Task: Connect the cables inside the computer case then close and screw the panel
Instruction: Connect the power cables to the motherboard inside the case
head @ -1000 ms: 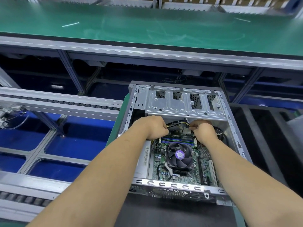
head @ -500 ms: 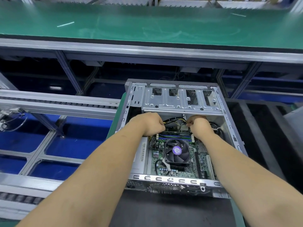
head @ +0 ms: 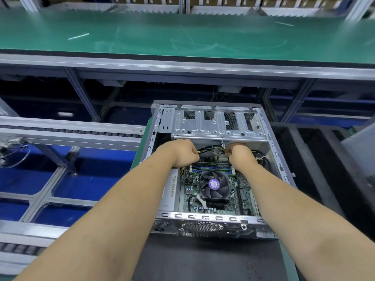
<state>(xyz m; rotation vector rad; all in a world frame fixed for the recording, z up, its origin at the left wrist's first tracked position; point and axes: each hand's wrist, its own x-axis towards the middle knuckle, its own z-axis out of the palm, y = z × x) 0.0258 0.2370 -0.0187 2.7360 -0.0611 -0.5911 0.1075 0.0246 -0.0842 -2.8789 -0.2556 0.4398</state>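
While the open grey metal computer case [head: 211, 126] sat on a dark mat on the green-edged surface [head: 288, 260], a long green bench [head: 182, 35] ran behind and a roller conveyor [head: 67, 132] lay left. Both hands, left hand [head: 182, 153] and right hand [head: 240, 156], were curled inside among yellow-and-black cables [head: 211, 149]; their exact grips were hidden.

The case [head: 205, 227] sits open-side up on a dark mat [head: 203, 260], lower middle of the frame, green edging showing along the mat's sides. Roller rails [head: 67, 131] run off to the left over blue flooring. Across the top there's a long green bench [head: 182, 35], just a couple of pale strips lying on it.
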